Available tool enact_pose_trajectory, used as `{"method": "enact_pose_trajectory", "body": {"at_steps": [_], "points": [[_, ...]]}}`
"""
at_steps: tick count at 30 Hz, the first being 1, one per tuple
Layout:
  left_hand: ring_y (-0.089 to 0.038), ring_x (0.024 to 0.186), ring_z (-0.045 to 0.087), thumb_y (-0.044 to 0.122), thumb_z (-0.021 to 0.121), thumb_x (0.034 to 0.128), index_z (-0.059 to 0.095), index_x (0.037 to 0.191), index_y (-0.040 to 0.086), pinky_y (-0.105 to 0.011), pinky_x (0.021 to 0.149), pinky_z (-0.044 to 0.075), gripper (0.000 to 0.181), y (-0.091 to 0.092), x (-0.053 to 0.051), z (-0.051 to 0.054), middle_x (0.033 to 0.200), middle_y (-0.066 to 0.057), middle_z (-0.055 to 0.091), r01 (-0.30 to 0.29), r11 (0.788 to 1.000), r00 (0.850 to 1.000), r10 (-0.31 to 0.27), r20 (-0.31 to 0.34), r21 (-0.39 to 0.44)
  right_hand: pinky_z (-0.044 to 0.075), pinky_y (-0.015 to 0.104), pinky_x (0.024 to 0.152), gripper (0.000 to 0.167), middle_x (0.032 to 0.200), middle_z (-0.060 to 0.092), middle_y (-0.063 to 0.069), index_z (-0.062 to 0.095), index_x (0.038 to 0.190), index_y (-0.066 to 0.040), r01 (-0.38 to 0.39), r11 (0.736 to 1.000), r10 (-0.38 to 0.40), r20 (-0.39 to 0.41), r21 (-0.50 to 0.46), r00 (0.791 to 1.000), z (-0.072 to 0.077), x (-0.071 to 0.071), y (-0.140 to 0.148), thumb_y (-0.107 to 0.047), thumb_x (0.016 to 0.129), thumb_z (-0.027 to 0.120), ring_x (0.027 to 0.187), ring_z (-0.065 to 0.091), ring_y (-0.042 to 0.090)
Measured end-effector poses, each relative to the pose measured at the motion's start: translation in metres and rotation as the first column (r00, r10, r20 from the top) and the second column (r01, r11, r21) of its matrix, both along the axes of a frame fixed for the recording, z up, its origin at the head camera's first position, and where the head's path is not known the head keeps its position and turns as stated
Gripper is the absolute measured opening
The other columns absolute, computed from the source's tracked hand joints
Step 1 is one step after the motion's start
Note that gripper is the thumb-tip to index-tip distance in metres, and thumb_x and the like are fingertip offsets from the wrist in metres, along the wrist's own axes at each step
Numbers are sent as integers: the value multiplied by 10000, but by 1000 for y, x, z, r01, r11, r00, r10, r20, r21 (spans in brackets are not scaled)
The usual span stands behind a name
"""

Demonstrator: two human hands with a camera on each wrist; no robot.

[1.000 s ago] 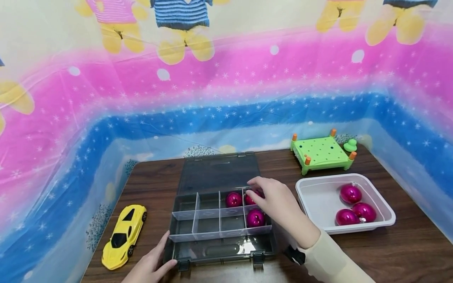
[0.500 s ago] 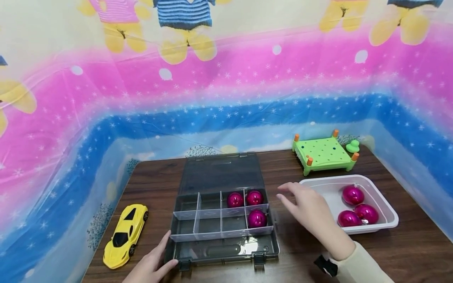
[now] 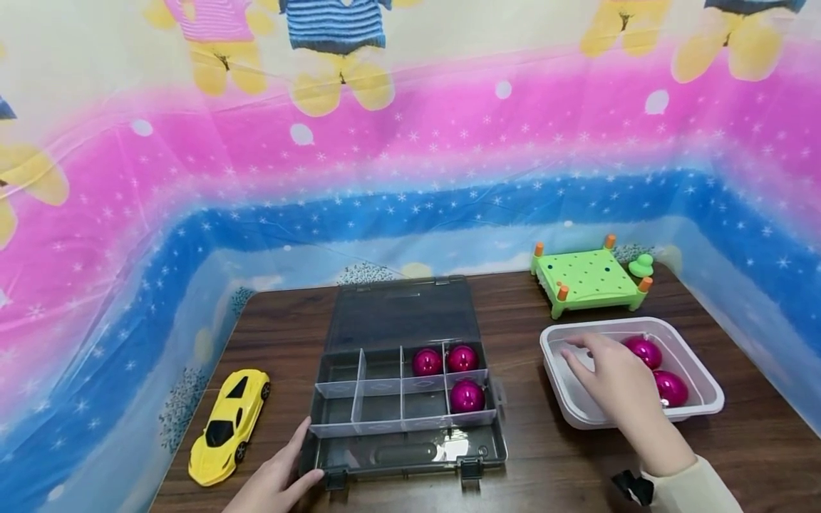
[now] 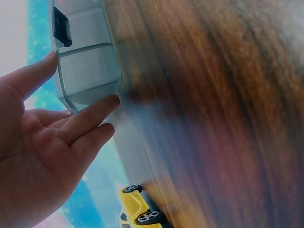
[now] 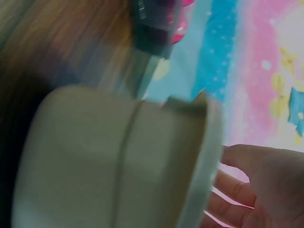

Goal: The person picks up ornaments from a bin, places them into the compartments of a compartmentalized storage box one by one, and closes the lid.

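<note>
My splayed left hand [image 3: 277,477] touches the smoky rectangular plastic box [image 3: 359,454]; my right hand [image 3: 617,377], fingers parted, hangs over the white plastic tub [image 3: 564,392].

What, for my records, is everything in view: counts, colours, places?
Case: one, dark, centre.
Tray: one, white, right of case.
Balls: five visible, magenta, three in case, two in tray.
Toy car: one, yellow, left of case.
Pegged toy: one, green-orange, behind tray.
Knob: one, green, beside pegged toy.
Table: one, brown, underneath.
Backdrop: one, multicoloured, behind.
Strap: one, black, right wrist.
Sleeve: one, cream, right arm.
Left grip: one, bare, at case corner.
Right grip: one, bare, over tray.
</note>
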State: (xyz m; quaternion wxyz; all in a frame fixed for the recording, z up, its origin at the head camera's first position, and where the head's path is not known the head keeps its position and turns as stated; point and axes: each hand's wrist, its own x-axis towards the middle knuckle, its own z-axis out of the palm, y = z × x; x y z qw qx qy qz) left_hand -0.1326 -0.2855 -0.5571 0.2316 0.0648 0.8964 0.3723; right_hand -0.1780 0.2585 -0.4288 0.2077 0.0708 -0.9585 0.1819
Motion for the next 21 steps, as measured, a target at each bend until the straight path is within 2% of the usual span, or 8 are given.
{"method": "enact_pose_trajectory", "body": {"at_steps": [4, 9, 13, 17, 21], "points": [[-410, 1262, 442, 681, 535, 856, 79, 1563, 109, -580, 907, 432, 1018, 2, 1, 4, 1555, -213, 191, 7, 1000, 1000, -7, -7, -10, 495, 570, 688, 307, 1054, 675, 185, 701, 1091, -88, 39, 999, -39, 31, 18, 999, -6, 0, 15, -306, 874, 709, 948, 617, 408], [-414, 1277, 423, 662, 542, 865, 89, 1561, 100, -588, 920, 419, 1003, 2, -1, 4, 1553, -213, 198, 12, 1000, 1000, -12, -8, -15, 462, 603, 687, 354, 1082, 645, 231, 685, 1105, -59, 90, 996, -91, 59, 24, 994, -10, -4, 36, -318, 866, 717, 964, 587, 455], [-400, 1263, 445, 658, 540, 868, 91, 1562, 109, -578, 910, 431, 992, 2, -1, 5, 1552, -203, 210, 12, 1000, 1000, -12, -15, -23, 455, 597, 668, 411, 1042, 629, 238, 669, 1117, -31, 141, 990, -143, 90, 31, 986, -13, -9, 54, -349, 861, 721, 940, 577, 458], [-403, 1231, 473, 656, 535, 871, 80, 1564, 120, -567, 882, 450, 987, 1, 0, 5, 1546, -217, 217, 23, 999, 999, -24, -31, -36, 424, 640, 771, 431, 1138, 566, 274, 648, 1123, -2, 164, 986, -167, 120, 37, 979, -19, -14, 70, -333, 859, 727, 1032, 500, 502], [-396, 1217, 488, 659, 538, 868, 82, 1563, 113, -561, 878, 454, 995, 0, 0, 4, 1545, -222, 215, 23, 999, 999, -23, -29, -28, 390, 657, 834, 447, 1153, 520, 311, 625, 1129, 37, 168, 985, -172, 144, 40, 975, -23, -17, 79, -285, 843, 744, 1019, 461, 530]]}}
